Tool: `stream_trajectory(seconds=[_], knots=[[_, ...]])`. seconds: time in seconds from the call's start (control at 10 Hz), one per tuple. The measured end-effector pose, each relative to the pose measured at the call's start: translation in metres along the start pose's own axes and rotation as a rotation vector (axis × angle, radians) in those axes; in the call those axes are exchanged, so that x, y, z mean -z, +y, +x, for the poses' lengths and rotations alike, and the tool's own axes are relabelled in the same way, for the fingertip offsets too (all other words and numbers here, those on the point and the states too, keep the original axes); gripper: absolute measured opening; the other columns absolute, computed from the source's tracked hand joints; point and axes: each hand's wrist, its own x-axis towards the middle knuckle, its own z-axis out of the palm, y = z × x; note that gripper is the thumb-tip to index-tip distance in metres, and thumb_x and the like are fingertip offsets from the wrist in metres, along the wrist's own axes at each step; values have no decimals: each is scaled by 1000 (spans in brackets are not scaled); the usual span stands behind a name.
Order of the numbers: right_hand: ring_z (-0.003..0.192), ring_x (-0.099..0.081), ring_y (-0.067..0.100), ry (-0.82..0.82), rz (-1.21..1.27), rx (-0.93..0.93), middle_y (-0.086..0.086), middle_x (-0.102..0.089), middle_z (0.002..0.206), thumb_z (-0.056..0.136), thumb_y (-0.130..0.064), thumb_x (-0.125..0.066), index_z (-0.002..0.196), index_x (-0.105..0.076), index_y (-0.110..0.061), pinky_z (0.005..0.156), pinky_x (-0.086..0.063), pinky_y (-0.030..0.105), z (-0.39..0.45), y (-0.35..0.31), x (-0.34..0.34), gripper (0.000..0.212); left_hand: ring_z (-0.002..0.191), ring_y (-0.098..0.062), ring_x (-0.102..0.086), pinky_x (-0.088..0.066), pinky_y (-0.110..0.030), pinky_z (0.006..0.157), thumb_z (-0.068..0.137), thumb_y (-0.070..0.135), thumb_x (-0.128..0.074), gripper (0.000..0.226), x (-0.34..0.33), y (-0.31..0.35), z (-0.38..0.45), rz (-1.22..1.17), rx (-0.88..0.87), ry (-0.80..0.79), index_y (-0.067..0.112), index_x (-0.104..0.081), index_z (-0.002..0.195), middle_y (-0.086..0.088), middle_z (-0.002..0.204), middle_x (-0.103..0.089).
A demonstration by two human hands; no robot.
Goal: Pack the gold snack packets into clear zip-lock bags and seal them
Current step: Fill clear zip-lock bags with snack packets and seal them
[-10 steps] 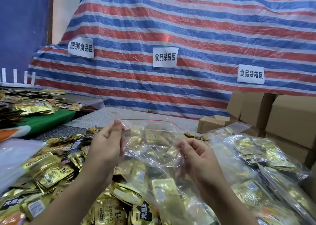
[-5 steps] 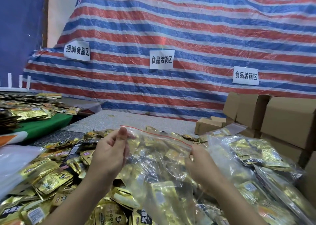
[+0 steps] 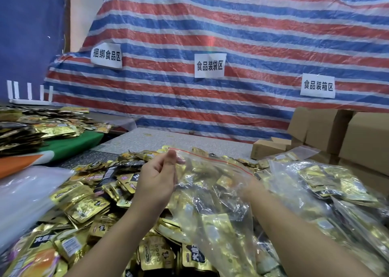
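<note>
Clear zip-lock bag (image 3: pixel 210 184) stretched taut for sealing: pinched at the strip's near end by left hand (image 3: pixel 156 179), right hand's (image 3: pixel 251 187) grip hidden, indeterminate.

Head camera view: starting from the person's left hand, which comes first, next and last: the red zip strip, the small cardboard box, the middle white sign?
1. Red zip strip: pinched by the left hand.
2. Small cardboard box: right, on the table.
3. Middle white sign: on the tarp behind.

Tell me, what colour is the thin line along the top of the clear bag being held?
Red: the zip strip of the clear bag, seen in the head view.
</note>
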Motion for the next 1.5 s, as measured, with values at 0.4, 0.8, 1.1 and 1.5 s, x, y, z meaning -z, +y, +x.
stream_trajectory(seconds=[0.4, 0.8, 1.1, 1.5], knots=[[128, -48, 38, 239, 343, -176, 27, -51, 137, 95, -1, -57, 132, -48, 9, 70, -34, 15, 12, 2, -22, 39, 39, -4, -31, -31, -19, 41, 85, 63, -43, 45, -1, -5, 0, 55, -5, -1, 26, -67, 77, 10, 45, -40], [95, -56, 25, 120, 608, -69, 9, -54, 93, 96, -9, -57, 79, -48, -16, 90, -49, 38, -13, -3, 9, 20, 39, -4, -32, -28, -16, 39, 86, 62, -42, 43, -2, -7, 0, 51, -12, -3, 28, -68, 76, 9, 45, -41], [103, -60, 30, 68, 410, 112, 15, -60, 112, 100, -16, -57, 110, -58, -2, 94, -49, 41, -12, 3, 7, 18, 39, -3, -33, -41, -26, 47, 87, 60, -42, 43, -4, -9, -1, 59, 4, -22, 27, -67, 76, 7, 45, -39], [75, -75, 22, 133, 1954, -50, 11, -75, 93, 100, -28, -57, 110, -60, -4, 51, -57, 29, -51, -3, 85, 26, 37, -1, -31, -33, -15, 41, 90, 55, -43, 38, -5, -7, -3, 44, 1, -58, 31, -68, 74, 9, 46, -38]])
